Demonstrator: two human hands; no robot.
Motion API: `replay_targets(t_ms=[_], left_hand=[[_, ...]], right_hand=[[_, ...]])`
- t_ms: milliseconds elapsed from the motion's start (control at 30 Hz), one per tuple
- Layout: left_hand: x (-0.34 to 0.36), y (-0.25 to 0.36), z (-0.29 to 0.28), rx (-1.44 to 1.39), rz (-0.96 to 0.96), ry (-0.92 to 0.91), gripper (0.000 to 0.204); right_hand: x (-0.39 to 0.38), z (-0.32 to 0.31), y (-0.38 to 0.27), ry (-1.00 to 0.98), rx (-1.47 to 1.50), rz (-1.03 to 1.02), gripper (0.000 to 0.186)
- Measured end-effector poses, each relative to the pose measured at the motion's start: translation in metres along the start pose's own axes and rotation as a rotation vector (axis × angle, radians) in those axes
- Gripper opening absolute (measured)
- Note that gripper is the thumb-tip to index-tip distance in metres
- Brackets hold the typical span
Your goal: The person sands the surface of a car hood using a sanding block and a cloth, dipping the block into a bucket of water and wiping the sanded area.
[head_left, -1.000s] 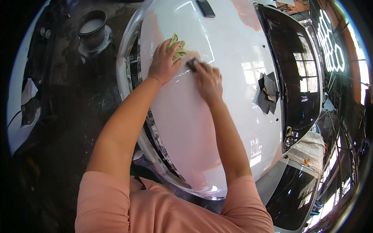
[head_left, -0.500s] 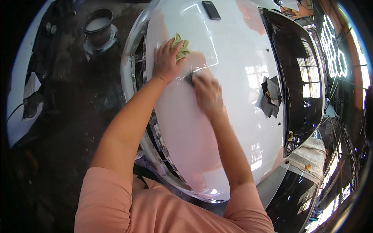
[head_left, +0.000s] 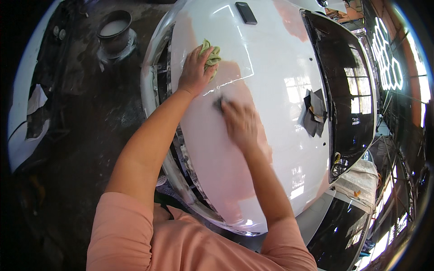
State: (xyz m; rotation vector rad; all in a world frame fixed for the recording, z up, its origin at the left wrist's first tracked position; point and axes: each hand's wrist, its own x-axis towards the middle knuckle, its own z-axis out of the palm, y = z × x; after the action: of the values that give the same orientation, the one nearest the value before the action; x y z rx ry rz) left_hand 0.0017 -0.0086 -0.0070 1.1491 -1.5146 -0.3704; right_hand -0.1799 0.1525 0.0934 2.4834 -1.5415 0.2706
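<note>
The white car hood [head_left: 282, 117] carries the work, a broad pink patch [head_left: 217, 167] running along its front edge toward the corner nearest the person. Pressing unevenly or lingering could cut this patch too thin or leave a groove, and its border with the white paint looks easiest to overwork. Beside the windscreen edge lies a stack of dark sheets [head_left: 311, 123]; a bump from the right forearm might slide it down the curved panel. A black oblong object [head_left: 246, 12], near the far edge, could slip likewise if knocked.

The right hand [head_left: 242, 123], over the patch's middle, has its fingers bent together, apparently pinching a small dark pad [head_left: 219, 104]; grit caught beneath it could scratch. The left hand [head_left: 195, 70], toward the front edge, has its fingers slightly apart, curled over a crumpled green cloth [head_left: 215, 56]; if the cloth slid, that supporting hand might slip.

The hood's far end is cut off by the upper rim. The right forearm covers part of the patch's border, blur hides the pad's outline and exact grip, and the cloth's underside is concealed.
</note>
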Motion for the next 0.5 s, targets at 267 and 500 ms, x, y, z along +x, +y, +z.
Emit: replay_targets(t_ms=[267, 500], left_hand=[[-0.001, 0.014, 0.009, -0.015, 0.050, -0.028, 0.064], [-0.001, -0.002, -0.005, 0.046, 0.035, -0.021, 0.067]], right_hand=[[0.021, 0.000, 0.049, -0.038, 0.023, 0.033, 0.039], [-0.056, -0.015, 0.020, -0.017, 0.099, 0.055, 0.045]])
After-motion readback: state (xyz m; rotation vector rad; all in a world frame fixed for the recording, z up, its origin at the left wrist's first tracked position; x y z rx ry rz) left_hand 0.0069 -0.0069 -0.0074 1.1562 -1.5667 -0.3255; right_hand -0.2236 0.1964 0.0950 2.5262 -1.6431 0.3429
